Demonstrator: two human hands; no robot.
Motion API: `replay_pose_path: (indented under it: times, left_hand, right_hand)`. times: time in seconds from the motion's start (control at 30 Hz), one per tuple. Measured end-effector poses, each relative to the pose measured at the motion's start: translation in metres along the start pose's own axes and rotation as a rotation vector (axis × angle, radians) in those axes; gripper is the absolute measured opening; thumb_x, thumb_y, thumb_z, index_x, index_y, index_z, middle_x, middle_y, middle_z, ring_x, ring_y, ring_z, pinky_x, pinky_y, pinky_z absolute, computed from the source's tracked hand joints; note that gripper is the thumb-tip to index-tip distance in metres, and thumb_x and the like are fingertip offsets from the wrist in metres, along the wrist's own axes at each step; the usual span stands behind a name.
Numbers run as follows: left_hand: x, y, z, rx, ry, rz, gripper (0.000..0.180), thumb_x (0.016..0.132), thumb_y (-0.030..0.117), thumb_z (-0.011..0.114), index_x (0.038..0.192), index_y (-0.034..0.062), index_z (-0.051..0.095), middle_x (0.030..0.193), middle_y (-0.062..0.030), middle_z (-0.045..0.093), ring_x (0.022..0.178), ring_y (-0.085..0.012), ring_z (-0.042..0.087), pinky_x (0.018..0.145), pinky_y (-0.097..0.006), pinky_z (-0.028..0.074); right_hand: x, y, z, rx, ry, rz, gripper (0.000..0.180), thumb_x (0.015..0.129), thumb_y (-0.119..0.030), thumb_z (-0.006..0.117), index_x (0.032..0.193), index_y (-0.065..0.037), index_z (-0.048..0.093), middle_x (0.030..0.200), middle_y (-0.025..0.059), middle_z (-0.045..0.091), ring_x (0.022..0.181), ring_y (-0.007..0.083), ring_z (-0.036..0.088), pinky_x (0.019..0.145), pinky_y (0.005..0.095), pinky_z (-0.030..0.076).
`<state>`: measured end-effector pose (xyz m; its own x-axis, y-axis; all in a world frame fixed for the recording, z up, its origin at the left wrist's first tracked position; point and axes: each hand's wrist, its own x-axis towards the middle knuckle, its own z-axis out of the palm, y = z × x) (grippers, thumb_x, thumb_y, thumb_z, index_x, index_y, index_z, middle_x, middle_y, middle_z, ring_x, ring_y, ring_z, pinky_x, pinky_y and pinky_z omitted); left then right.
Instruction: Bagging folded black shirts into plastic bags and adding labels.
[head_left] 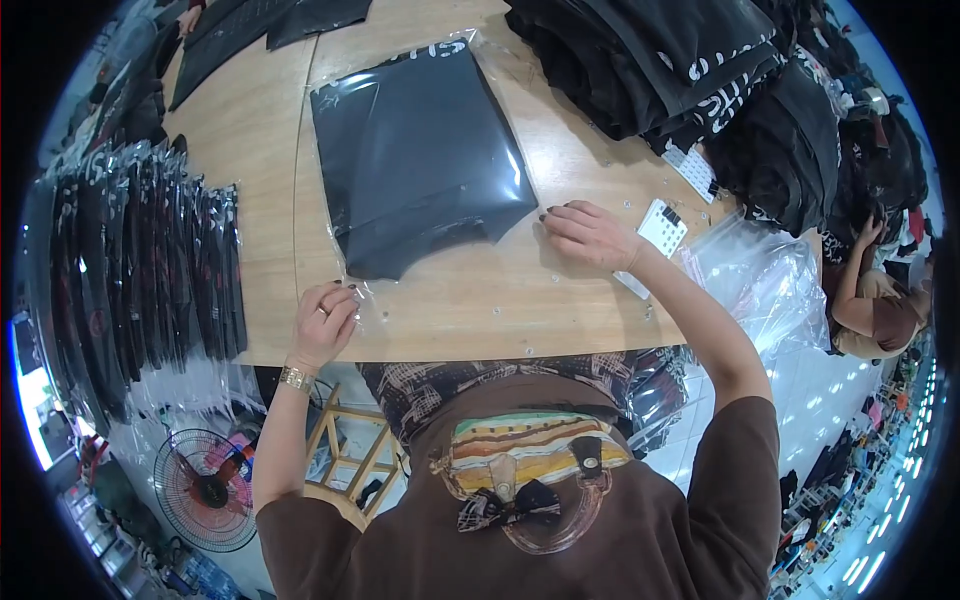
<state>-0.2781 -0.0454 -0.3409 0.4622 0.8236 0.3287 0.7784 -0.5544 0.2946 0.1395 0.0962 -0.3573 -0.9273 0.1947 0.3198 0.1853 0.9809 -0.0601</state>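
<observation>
A folded black garment with white lettering lies flat inside a clear plastic bag (425,150) on the wooden table in front of me. My left hand (325,320) is closed, its fingers pinching the bag's near left corner. At the bag's right edge is my right hand (590,235), fingers drawn together on the plastic. The garment's near edge sits inside the bag, short of the bag's loose near rim, which is hard to see against the wood.
Black garments (640,60) are piled at the far right. Packed garments (140,260) stand in a row at left. White sticker sheets (662,228) and loose clear bags (765,285) lie at right. A fan (205,490) and wooden stool (350,440) stand below. Another person (870,310) is at right.
</observation>
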Motion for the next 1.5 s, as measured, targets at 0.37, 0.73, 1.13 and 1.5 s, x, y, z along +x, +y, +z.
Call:
replay_pose_path:
  times: [0.37, 0.73, 1.13, 1.5]
  left_hand:
    - [-0.004, -0.006, -0.008, 0.092, -0.058, 0.114, 0.019, 0.063, 0.005, 0.067, 0.081, 0.007, 0.06, 0.092, -0.0011, 0.063, 0.089, -0.0204, 0.057, 0.076, -0.034, 0.046]
    - [-0.006, -0.003, 0.006, -0.728, -0.09, -0.849, 0.008, 0.081, 0.008, 0.057, 0.086, 0.0029, 0.062, 0.076, -0.0024, 0.064, 0.064, -0.0096, 0.053, 0.06, -0.022, 0.044]
    - [0.018, -0.027, 0.013, -1.046, -0.117, -1.221, 0.012, 0.081, 0.01, 0.056, 0.073, 0.0009, 0.059, 0.07, -0.0032, 0.061, 0.051, -0.0057, 0.049, 0.048, -0.018, 0.039]
    - [0.036, 0.009, 0.011, -0.402, 0.239, -1.26, 0.015, 0.075, 0.008, 0.061, 0.088, 0.0022, 0.055, 0.075, -0.0068, 0.059, 0.058, -0.0173, 0.059, 0.054, -0.031, 0.048]
  right_hand:
    - [0.007, -0.013, -0.001, 0.196, -0.012, 0.144, 0.026, 0.068, -0.009, 0.06, 0.093, -0.003, 0.053, 0.105, 0.0114, 0.057, 0.102, 0.0273, 0.053, 0.088, 0.0375, 0.041]
    - [0.004, -0.016, -0.001, 0.581, 0.066, 0.849, 0.015, 0.077, -0.01, 0.052, 0.088, -0.005, 0.059, 0.083, 0.0123, 0.058, 0.085, 0.029, 0.05, 0.081, 0.0365, 0.038]
    - [0.05, -0.007, 0.018, 0.173, -0.164, 1.16, 0.024, 0.079, -0.023, 0.049, 0.081, -0.001, 0.059, 0.069, 0.0159, 0.061, 0.073, 0.031, 0.058, 0.074, 0.0426, 0.042]
    - [0.043, 0.006, 0.005, 0.17, -0.12, 1.312, 0.022, 0.081, -0.022, 0.052, 0.094, -0.006, 0.058, 0.087, 0.0175, 0.06, 0.084, 0.0346, 0.059, 0.073, 0.0424, 0.047]
